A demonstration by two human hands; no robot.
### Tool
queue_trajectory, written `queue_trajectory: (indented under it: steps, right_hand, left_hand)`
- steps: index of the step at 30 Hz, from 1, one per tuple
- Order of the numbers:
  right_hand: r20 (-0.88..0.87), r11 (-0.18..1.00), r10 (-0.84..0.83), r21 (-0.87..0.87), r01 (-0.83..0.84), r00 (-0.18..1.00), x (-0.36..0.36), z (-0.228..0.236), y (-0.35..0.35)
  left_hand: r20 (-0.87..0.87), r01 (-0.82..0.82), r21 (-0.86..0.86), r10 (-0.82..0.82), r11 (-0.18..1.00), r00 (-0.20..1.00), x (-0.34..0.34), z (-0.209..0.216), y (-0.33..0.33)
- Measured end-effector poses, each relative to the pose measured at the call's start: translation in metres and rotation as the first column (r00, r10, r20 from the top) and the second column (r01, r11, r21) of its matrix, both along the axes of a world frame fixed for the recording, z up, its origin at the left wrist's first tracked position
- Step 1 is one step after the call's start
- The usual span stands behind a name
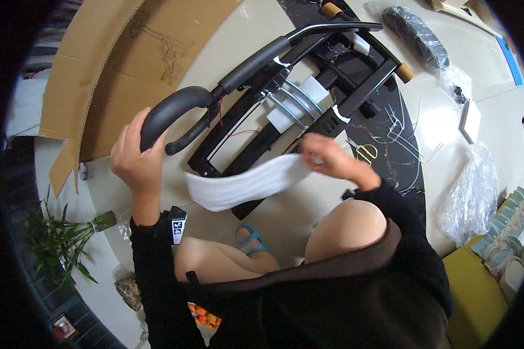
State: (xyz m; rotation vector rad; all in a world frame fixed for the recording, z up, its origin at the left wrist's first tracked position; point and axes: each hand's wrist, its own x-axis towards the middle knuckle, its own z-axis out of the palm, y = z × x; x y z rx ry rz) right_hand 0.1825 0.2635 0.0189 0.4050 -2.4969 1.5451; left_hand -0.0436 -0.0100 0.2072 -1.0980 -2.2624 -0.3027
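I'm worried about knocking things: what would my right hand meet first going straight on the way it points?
Probably the black frame just ahead of the right hand, though depth between them is unclear.

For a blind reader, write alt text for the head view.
A person's left hand grips a curved black handle on a black metal frame, while the right hand holds a white strip. Yellow-handled scissors lie beside the frame.

In front of me, the left hand grips a curved handlebar padded in black foam; the right hand pinches a white, foam-like strip (it sags in a loose curve) near yellow-handled scissors lying on dark, marble-patterned flooring.
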Motion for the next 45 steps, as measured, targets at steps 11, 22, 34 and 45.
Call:
queue_trajectory:
  steps: [11,22,34,45]
  right_hand:
    - [0.576,-0.159,-0.817,-0.214,0.964,-0.007,0.274,-0.046,0.179]
    - [0.039,-0.250,-0.871,0.824,0.509,-0.491,0.327,-0.159,0.167]
    - [-0.051,0.244,-0.961,0.298,0.923,0.271,0.132,-0.074,0.128]
    - [-0.423,0.642,-0.459,0.450,0.621,0.781,-0.086,-0.007,0.130]
  left_hand:
    - [0.031,-0.009,0.011,0.008,1.000,0.999,-0.003,-0.005,0.008]
    - [-0.003,0.005,0.015,-0.005,1.000,1.000,-0.008,-0.007,0.006]
    - [0.040,-0.038,-0.005,0.038,0.999,0.998,0.000,0.000,0.009]
    - [-0.046,-0.004,-0.024,0.003,1.000,0.999,0.005,0.007,0.010]
